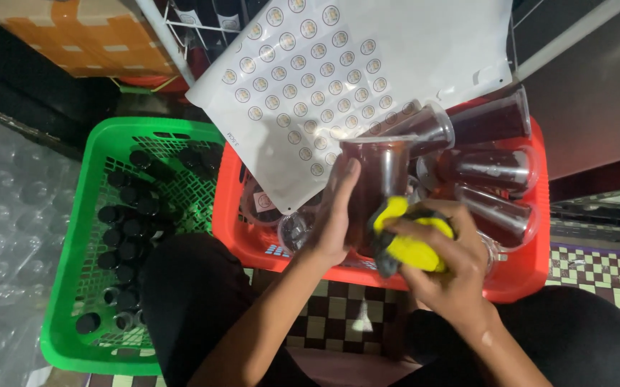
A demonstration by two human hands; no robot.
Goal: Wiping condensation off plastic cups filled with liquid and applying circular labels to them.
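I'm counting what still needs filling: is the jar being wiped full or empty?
Full: the clear jar in the left hand looks dark red-brown almost to its top, while the right hand presses a yellow cloth against it.

You are looking down at a checkered tile floor (339, 304) in dark and pale squares. Directly on it sit a green plastic basket (66, 287) on your left and a red plastic basket (518, 276) just beside it, their rims nearly touching. A sheet of bubble wrap (2, 236) lies along the green basket's left side.
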